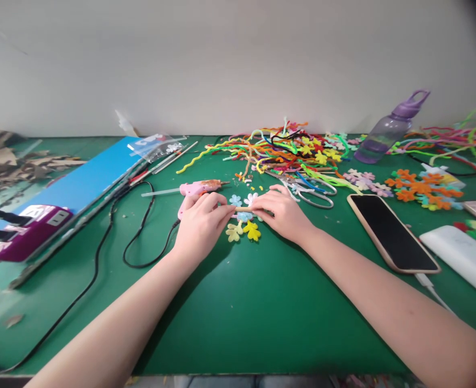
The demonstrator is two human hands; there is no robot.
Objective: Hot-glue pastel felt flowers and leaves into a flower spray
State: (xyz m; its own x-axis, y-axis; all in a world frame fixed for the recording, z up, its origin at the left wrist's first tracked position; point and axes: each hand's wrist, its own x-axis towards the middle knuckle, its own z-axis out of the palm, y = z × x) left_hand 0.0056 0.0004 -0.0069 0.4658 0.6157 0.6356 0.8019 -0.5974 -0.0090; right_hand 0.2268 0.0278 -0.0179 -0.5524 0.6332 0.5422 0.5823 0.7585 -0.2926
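Nearest of all came the bare forearms, the left forearm (112,323) and the right forearm (375,285), stretching over the green table (230,323), and straight to the middle we went! There the left hand (201,221) pinched the left end of a short tan strip (244,209), the right hand (280,210) pinched its right end, thumbs and fingers pressed in close. Small flowers ringed that strip: a bright yellow flower (252,230) and a pale yellow flower (234,232) on the near side, a blue flower (235,200) on the far side! Just beyond the left hand lay a pink glue gun (201,187), nozzle to the right; over on the right, a dark-screened phone (393,231); and far back, a tangle of coloured pipe cleaners (270,151) left of a purple bottle (385,134)
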